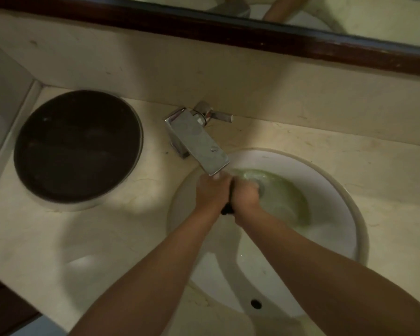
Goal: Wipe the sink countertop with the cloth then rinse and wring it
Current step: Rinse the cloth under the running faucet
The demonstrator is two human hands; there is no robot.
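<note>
My left hand [212, 193] and right hand [247, 194] both clench dark cloth [228, 210] under tap [199, 144], frame centre, so runoff drops into sink [330, 187].

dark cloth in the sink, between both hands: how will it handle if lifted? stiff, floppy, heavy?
Probably floppy: the cloth is bunched into a narrow roll between the left hand and right hand, its end poking out. Likely wet, so heavy for its size and dripping, given the water in the sink under the faucet.
</note>
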